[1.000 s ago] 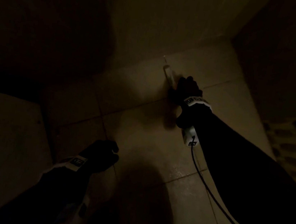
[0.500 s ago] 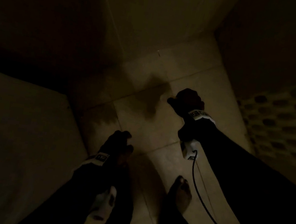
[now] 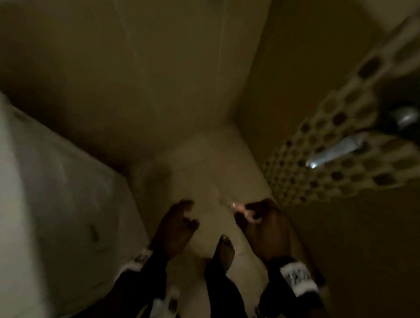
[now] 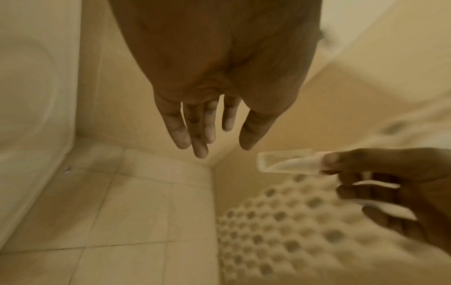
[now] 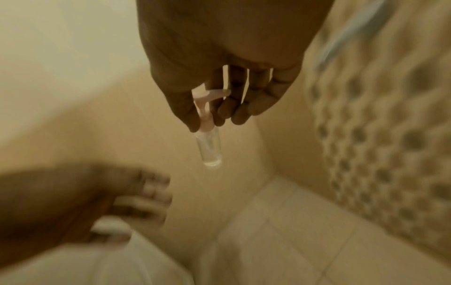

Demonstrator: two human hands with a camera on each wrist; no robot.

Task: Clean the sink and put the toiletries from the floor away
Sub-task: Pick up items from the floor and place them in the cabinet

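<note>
My right hand (image 3: pixel 262 219) holds a small clear pump bottle (image 5: pixel 210 148) by its pale pink pump top, thumb and fingers curled round the neck; the bottle hangs clear of the floor. In the left wrist view the same bottle (image 4: pixel 285 161) points left from the right hand (image 4: pixel 390 185). My left hand (image 3: pixel 178 220) hangs empty beside it with relaxed, nearly straight fingers (image 4: pixel 195 131). The room is dim and the frames are blurred.
A white toilet (image 3: pixel 13 186) fills the left side. Beige floor tiles (image 4: pixel 136 212) run to a corner. At right stands a mosaic-tiled wall (image 3: pixel 336 162) with a chrome fitting (image 3: pixel 338 151). My bare foot (image 3: pixel 223 254) is on the floor between my hands.
My right hand has lifted the pump bottle off the floor and drawn back toward me. The view has swung up and right, bringing the toilet and mosaic wall into sight.
</note>
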